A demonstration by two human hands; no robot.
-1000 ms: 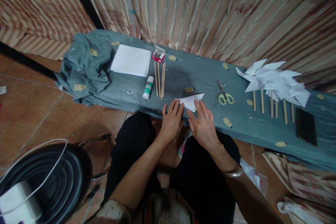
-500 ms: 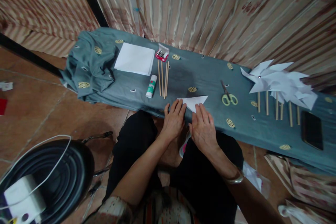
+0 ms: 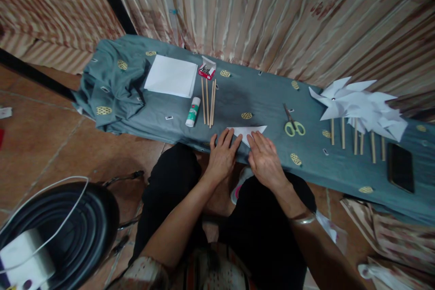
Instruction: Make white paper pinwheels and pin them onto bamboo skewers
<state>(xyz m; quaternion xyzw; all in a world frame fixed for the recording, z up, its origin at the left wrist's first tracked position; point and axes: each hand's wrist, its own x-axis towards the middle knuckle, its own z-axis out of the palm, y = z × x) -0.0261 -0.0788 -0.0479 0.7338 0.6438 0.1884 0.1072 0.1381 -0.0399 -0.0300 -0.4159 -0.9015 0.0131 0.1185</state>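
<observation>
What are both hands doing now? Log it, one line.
left hand: on folded paper | right hand: on same paper | scissors: on cloth, untouched

Folded paper (image 3: 245,132) on the cloth (image 3: 265,99), loose sticks (image 3: 204,104) left of it, glue stick (image 3: 193,112) farther left, paper stack (image 3: 171,76) and box (image 3: 206,75) left and behind, scissors (image 3: 294,128) right, pinwheels (image 3: 360,102) farther right (phone (image 3: 401,167) likewise)
</observation>
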